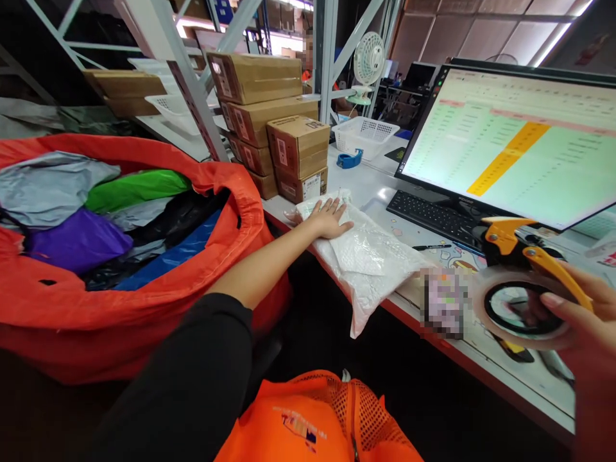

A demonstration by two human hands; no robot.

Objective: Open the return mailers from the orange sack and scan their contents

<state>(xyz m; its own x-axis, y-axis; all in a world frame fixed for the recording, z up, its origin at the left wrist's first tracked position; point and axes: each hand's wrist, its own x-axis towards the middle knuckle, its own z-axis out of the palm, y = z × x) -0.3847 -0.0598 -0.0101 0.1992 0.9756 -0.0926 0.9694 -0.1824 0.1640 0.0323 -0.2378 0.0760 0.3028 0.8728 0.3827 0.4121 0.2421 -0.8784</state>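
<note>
My left hand (331,219) lies flat with fingers spread on a white plastic mailer bag (373,253). The bag rests on the desk, and one corner hangs over the front edge. At the right, my right hand (584,314) grips a tape dispenser (517,240) with orange and black parts and a roll of clear tape (486,305). The dispenser is held above the desk, to the right of the bag. Part of the right hand is cut off by the picture's edge.
A red fabric bin (240,237) full of coloured parcels stands at the left. Stacked cardboard boxes (298,147), a blue tape dispenser (350,159) and a white basket (366,136) are behind the bag. A keyboard (433,218), monitor (510,141) and cutter (514,350) are at the right.
</note>
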